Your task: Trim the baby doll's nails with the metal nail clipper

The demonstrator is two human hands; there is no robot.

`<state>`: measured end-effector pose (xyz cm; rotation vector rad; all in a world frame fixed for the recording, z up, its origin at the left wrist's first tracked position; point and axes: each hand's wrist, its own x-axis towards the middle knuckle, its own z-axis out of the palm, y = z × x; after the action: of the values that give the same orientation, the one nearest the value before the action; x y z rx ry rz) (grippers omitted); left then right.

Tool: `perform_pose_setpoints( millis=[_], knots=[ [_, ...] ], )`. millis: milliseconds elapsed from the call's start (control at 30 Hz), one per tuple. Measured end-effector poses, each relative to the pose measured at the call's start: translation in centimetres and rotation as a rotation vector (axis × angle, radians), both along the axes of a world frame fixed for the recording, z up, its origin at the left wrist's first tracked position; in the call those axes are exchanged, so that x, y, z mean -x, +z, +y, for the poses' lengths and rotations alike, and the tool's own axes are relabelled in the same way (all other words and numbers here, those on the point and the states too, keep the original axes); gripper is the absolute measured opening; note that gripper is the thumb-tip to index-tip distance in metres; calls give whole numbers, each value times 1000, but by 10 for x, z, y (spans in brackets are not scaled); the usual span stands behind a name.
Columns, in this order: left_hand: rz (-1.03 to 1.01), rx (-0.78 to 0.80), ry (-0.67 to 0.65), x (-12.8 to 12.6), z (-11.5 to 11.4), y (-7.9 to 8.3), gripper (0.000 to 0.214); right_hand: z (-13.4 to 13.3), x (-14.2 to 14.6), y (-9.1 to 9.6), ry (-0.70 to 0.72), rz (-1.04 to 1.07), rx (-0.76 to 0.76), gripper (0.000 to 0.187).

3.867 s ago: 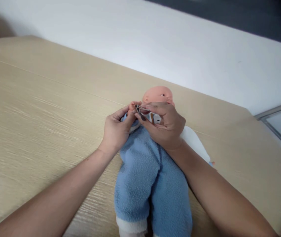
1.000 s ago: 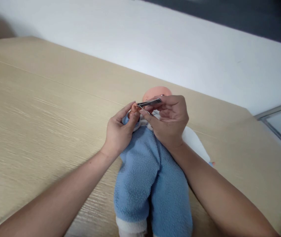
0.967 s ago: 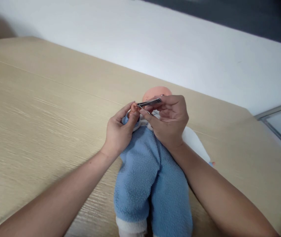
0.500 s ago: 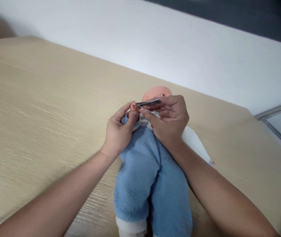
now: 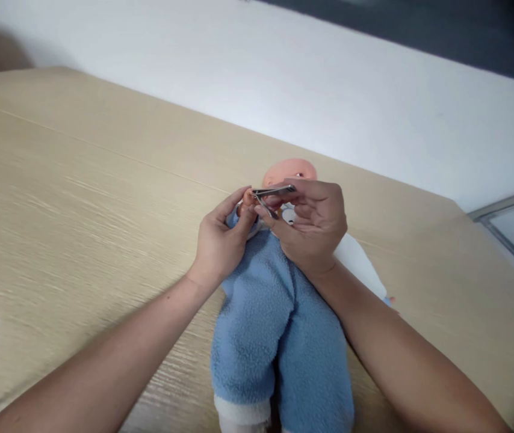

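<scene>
Our left hand is clamped on the small hand of the doll; our right hand, at its three o'clock, grips the nail clipper, levers spread. We cannot quite tell whether the clipper's tip touches the small hand. The doll lies on the worktop, head toward twelve, legs toward six.

Nail clippers in right hand

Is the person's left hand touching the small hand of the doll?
Touching. The head view shows the left hand holding the doll's hand between thumb and fingers, with no gap at the thumb.
</scene>
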<state>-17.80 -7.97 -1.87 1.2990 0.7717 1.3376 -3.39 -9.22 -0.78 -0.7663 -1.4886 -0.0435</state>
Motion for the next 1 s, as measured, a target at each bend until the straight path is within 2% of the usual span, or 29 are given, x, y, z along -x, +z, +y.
perform_pose_setpoints(
  millis=[167, 367, 500, 733, 933, 1000],
  knots=[
    [14, -12, -9, 0, 0, 0, 33, 0, -2, -2, -8, -10, -7, 55],
    [12, 6, 1, -1, -1, 0, 33, -2, 1, 0, -4, 4, -16, 43],
    [6, -1, -11, 0, -1, 1, 32, -1, 4, 5, 50, 38, 1, 50],
    [23, -4, -9, 0, -2, 3, 32, 1, 1, 5, 54, 54, -26, 60],
    [32, 9, -21, 0, -3, 3, 34, 2, -4, 1, -15, 59, 24, 60],
    [28, 17, -11, 0, -3, 4, 32, 1, -4, 2, -40, 25, 10, 52]
  ],
)
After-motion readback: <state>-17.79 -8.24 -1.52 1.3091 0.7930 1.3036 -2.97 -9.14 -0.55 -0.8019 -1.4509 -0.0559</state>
